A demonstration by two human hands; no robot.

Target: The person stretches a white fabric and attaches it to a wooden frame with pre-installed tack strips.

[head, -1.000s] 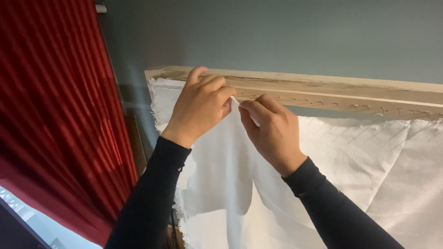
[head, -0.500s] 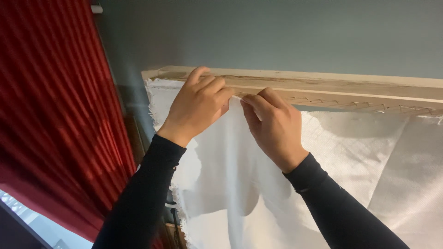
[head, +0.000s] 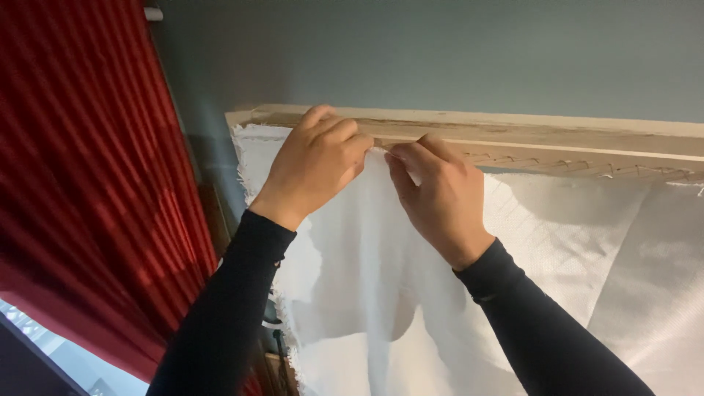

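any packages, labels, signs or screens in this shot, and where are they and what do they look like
None in view. Only a white cloth hanging from a pale wooden bar, both hands, left hand and right hand, pinching its top edge, a red curtain at left and a grey-blue wall.

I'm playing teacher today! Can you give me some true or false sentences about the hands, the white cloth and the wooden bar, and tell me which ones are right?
1. Both hands pinch the top edge of the white cloth at the wooden bar. True.
2. The left hand is wearing a glove. False: it is bare, with a black sleeve on the arm.
3. A red curtain hangs to the left. True.
4. The right hand holds a hammer. False: no tool shows; its fingers pinch the cloth.
5. The cloth's left edge is frayed. True.
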